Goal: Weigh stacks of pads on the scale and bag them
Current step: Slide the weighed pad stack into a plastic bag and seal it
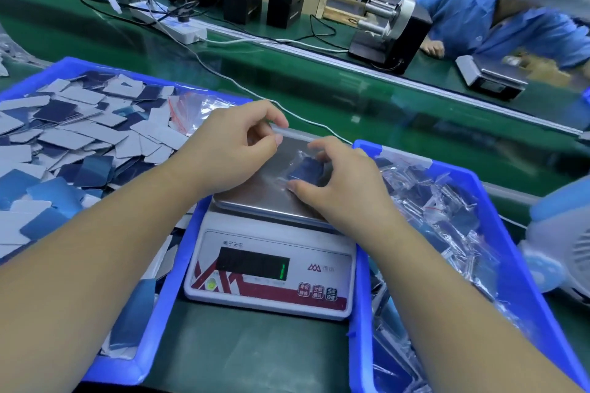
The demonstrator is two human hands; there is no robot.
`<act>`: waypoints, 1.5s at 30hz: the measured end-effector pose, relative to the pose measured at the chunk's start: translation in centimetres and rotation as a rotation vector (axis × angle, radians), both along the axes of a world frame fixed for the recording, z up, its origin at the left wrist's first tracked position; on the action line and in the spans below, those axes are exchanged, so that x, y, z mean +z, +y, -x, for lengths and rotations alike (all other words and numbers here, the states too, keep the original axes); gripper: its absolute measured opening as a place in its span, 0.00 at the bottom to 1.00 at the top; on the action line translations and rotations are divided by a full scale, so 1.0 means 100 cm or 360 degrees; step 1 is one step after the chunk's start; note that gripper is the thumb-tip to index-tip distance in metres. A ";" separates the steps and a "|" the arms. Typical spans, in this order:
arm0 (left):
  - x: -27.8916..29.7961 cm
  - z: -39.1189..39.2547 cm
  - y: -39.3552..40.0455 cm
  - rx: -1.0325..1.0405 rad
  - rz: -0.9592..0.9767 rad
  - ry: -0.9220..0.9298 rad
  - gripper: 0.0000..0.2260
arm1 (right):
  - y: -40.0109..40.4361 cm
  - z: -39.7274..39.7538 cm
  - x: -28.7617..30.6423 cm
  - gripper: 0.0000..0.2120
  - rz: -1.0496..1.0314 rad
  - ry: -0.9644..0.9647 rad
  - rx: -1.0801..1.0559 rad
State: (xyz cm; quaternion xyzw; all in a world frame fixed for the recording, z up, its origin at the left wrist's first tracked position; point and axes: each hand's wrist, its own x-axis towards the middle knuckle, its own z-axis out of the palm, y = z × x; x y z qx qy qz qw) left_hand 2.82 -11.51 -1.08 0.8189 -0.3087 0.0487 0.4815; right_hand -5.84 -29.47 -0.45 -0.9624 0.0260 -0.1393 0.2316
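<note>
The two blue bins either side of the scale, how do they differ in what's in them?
The left bin holds loose pads, bare grey and dark blue cards lying in a heap. The right bin holds pads already sealed in clear bags, shiny and crinkled. A few empty bags lie in the left bin's far corner. Both are blue plastic trays on the green bench beside the scale.
</note>
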 end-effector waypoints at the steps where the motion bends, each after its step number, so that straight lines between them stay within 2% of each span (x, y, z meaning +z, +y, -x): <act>1: 0.001 0.002 -0.001 -0.0002 -0.0010 -0.0035 0.09 | 0.000 0.001 0.001 0.26 -0.0011 -0.0003 0.0026; 7: 0.016 0.020 -0.016 -0.0107 -0.0103 -0.0214 0.13 | -0.013 0.003 0.011 0.23 0.0038 -0.0066 0.0043; 12: 0.021 0.031 -0.028 -0.0301 -0.0297 -0.0309 0.07 | -0.059 0.007 0.034 0.17 0.0057 -0.0116 -0.0353; 15: 0.019 0.030 -0.025 -0.0299 -0.0339 -0.0310 0.07 | -0.085 0.013 0.034 0.13 0.0307 0.0226 -0.0719; 17: 0.018 0.029 -0.022 -0.0279 -0.0348 -0.0269 0.07 | -0.090 0.015 0.028 0.12 0.0372 0.0423 -0.0775; 19: 0.019 0.027 -0.018 -0.0254 -0.0332 -0.0238 0.07 | -0.087 0.012 0.025 0.07 0.0289 0.0387 -0.0697; 24: 0.039 0.020 0.005 -0.0183 -0.0301 -0.0181 0.07 | -0.060 0.005 0.019 0.09 0.0314 0.0314 -0.0425; 30: 0.057 -0.007 0.076 0.0278 -0.0279 -0.0097 0.09 | 0.020 -0.007 0.025 0.06 0.0437 0.0180 0.0190; 33: 0.052 -0.019 0.112 0.0473 -0.0113 -0.0029 0.13 | 0.060 -0.014 0.031 0.06 0.0500 0.0143 0.0428; 37: 0.028 -0.027 0.131 0.0736 0.0132 -0.0010 0.18 | 0.112 -0.030 0.026 0.06 0.0522 0.0142 0.0597; 43: 0.005 -0.039 0.133 0.0738 0.0122 0.0193 0.20 | 0.152 -0.071 0.009 0.05 0.0663 0.0290 0.0617; 45: 0.003 -0.042 0.133 0.0703 0.0071 0.0216 0.18 | 0.154 -0.083 0.007 0.13 0.0721 0.0360 0.0639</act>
